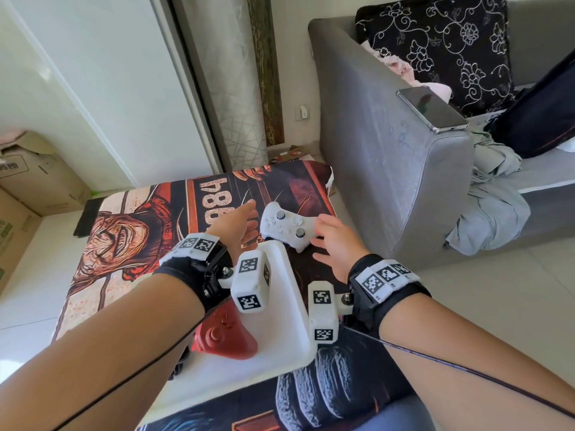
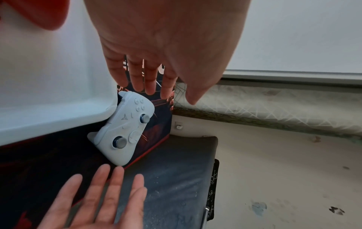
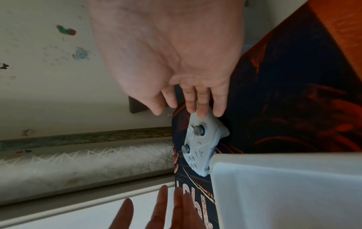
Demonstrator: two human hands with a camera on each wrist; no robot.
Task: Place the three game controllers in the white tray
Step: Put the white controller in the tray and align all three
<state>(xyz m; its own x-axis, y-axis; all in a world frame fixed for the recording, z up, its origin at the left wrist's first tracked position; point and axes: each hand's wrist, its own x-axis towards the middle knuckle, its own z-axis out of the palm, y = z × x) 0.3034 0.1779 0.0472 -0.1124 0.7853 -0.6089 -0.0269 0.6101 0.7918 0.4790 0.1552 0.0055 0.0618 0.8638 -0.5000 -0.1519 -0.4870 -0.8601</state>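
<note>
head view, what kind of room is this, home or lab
Most likely a home living room. A grey sofa with a floral cushion and a phone on its arm stands beside a printed blanket, with cardboard boxes on the tiled floor.

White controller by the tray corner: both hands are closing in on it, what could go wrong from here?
1. The white controller lies right against the white tray's far corner; a lift might catch the rim and shift the tray.
2. The red controller already lies in the tray, so a careless set-down could knock it.
3. The left hand and right hand are open, neither gripping yet; an uneven grab might drop it.
</note>
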